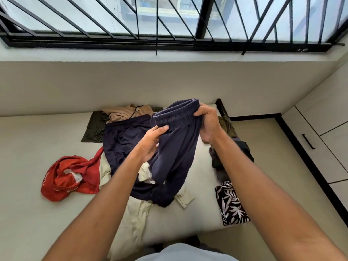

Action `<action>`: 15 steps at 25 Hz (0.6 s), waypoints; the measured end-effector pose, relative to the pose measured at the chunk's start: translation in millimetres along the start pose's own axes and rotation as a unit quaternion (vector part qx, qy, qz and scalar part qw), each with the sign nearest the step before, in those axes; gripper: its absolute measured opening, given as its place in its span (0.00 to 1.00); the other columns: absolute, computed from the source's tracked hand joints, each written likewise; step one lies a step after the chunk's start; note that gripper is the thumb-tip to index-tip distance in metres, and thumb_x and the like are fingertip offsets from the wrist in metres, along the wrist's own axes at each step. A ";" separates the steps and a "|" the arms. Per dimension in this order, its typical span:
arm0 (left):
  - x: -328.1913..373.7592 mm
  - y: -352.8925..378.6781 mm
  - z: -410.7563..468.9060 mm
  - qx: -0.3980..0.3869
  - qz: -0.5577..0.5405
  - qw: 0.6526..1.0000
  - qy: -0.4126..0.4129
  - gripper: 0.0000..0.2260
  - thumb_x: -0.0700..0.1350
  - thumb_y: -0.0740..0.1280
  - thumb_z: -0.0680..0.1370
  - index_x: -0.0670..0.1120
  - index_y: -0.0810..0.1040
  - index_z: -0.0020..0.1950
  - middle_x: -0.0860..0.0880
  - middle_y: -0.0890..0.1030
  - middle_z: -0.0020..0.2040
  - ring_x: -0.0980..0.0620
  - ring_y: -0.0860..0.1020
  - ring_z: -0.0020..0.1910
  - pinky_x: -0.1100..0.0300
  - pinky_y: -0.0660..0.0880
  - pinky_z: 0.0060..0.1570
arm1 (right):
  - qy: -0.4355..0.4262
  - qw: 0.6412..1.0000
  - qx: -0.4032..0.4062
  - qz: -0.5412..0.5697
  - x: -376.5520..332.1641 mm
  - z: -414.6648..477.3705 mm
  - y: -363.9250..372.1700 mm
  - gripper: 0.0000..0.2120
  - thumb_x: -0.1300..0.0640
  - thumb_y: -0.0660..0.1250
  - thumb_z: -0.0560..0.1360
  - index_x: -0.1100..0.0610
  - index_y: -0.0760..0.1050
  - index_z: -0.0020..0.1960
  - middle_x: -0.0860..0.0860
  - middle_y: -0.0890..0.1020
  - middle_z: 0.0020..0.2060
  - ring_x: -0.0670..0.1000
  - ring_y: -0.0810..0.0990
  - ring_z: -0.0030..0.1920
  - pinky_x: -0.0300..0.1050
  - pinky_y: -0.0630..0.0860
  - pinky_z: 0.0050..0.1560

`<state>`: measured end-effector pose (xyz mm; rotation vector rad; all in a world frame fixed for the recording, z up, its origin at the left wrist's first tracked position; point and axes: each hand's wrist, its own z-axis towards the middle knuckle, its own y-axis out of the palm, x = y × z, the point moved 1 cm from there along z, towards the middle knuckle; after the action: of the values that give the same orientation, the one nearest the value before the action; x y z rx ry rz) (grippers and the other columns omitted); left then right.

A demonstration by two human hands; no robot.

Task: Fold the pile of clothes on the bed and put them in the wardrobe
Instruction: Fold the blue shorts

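Note:
I hold up a pair of navy trousers (177,147) by the elastic waistband above the bed (28,166). My left hand (150,142) pinches the near side of the waistband. My right hand (207,123) grips its right end. The trouser legs hang down onto the pile. Under them lie a dark navy garment (122,140), a cream garment (135,215), a tan garment (126,113) and an olive one (95,129). A red garment (69,178) lies crumpled to the left.
A folded black-and-white leaf-print cloth (231,204) sits at the bed's right edge, with dark folded clothes (218,164) behind it. A wardrobe with a black handle (308,141) stands on the right. A barred window (169,21) runs above the wall.

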<state>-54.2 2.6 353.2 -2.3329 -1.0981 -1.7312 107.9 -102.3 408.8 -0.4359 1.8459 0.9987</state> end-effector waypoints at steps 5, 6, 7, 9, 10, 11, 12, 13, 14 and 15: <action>12.7 1.7 3.7 0.041 -0.016 0.992 0.116 0.14 0.40 0.74 0.74 0.41 0.82 0.59 0.41 0.85 0.56 0.43 0.82 0.58 0.49 0.78 0.61 | -0.016 0.997 0.023 -0.071 -11.9 -2.0 -27.8 0.18 0.65 0.62 0.59 0.65 0.80 0.48 0.59 0.82 0.44 0.57 0.79 0.45 0.50 0.77 0.48; 16.9 -0.4 2.7 0.050 0.017 0.990 0.130 0.15 0.41 0.76 0.73 0.41 0.82 0.58 0.41 0.85 0.56 0.43 0.82 0.57 0.49 0.78 0.61 | -0.029 0.994 0.036 -0.094 -13.0 -4.7 -32.7 0.17 0.65 0.61 0.61 0.64 0.79 0.47 0.57 0.82 0.42 0.55 0.80 0.43 0.48 0.78 0.44; 22.4 0.2 -0.8 0.061 0.066 0.985 0.145 0.13 0.42 0.77 0.73 0.42 0.83 0.57 0.42 0.85 0.55 0.45 0.83 0.56 0.49 0.79 0.60 | -0.039 0.992 0.046 -0.112 -13.0 -7.6 -37.1 0.16 0.65 0.61 0.61 0.63 0.79 0.47 0.56 0.82 0.41 0.53 0.80 0.41 0.47 0.78 0.42; 33.1 3.2 -7.8 0.074 0.151 0.970 0.173 0.09 0.43 0.77 0.74 0.45 0.84 0.52 0.46 0.86 0.51 0.49 0.84 0.52 0.52 0.80 0.56 | -0.057 0.988 0.047 -0.135 -12.3 -13.6 -43.2 0.15 0.65 0.61 0.62 0.63 0.78 0.47 0.55 0.81 0.41 0.52 0.80 0.41 0.45 0.79 0.41; 39.1 6.5 -11.5 0.070 0.172 0.965 0.182 0.07 0.43 0.77 0.74 0.46 0.85 0.50 0.47 0.86 0.49 0.50 0.84 0.49 0.55 0.81 0.53 | -0.062 0.987 0.044 -0.141 -13.0 -16.8 -44.5 0.15 0.65 0.61 0.62 0.63 0.78 0.47 0.56 0.81 0.41 0.52 0.80 0.42 0.45 0.79 0.41; 44.9 9.3 -14.9 0.060 0.185 0.963 0.188 0.05 0.44 0.77 0.74 0.47 0.85 0.49 0.48 0.86 0.47 0.51 0.84 0.48 0.57 0.81 0.51 | -0.068 0.987 0.037 -0.142 -14.2 -18.1 -46.7 0.15 0.65 0.61 0.62 0.63 0.78 0.47 0.57 0.81 0.42 0.54 0.80 0.42 0.45 0.78 0.42; 49.7 10.6 -18.3 0.051 0.191 0.963 0.185 0.04 0.44 0.77 0.74 0.47 0.85 0.47 0.49 0.86 0.46 0.52 0.84 0.47 0.58 0.81 0.49 | -0.070 0.986 0.034 -0.148 -16.2 -19.5 -48.0 0.16 0.64 0.61 0.62 0.65 0.79 0.48 0.58 0.81 0.43 0.56 0.78 0.43 0.45 0.77 0.42; 54.4 10.4 -19.1 0.044 0.190 0.965 0.176 0.04 0.44 0.76 0.74 0.47 0.84 0.47 0.49 0.86 0.45 0.52 0.84 0.46 0.59 0.81 0.49 | -0.069 0.985 0.033 -0.154 -18.2 -16.8 -48.6 0.18 0.64 0.62 0.62 0.66 0.78 0.50 0.60 0.80 0.45 0.58 0.77 0.45 0.47 0.76 0.43; 58.8 7.0 -15.5 0.041 0.182 0.969 0.163 0.04 0.44 0.76 0.75 0.46 0.84 0.47 0.49 0.86 0.46 0.51 0.84 0.47 0.58 0.81 0.50 | -0.062 0.983 0.034 -0.167 -20.7 -10.8 -47.8 0.20 0.64 0.62 0.62 0.68 0.78 0.53 0.61 0.79 0.46 0.58 0.77 0.46 0.47 0.76 0.44; 61.5 1.7 -9.2 0.046 0.172 0.973 0.148 0.05 0.43 0.76 0.75 0.46 0.84 0.49 0.49 0.86 0.47 0.51 0.84 0.48 0.57 0.81 0.51 | -0.047 0.982 0.036 -0.178 -18.5 -0.7 -48.1 0.22 0.64 0.63 0.62 0.68 0.79 0.55 0.61 0.80 0.47 0.58 0.78 0.46 0.47 0.77 0.44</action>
<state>-52.9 28.8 409.6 -1.9792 -0.6642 -1.7707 148.2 -134.0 403.5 -0.6381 1.6412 0.6959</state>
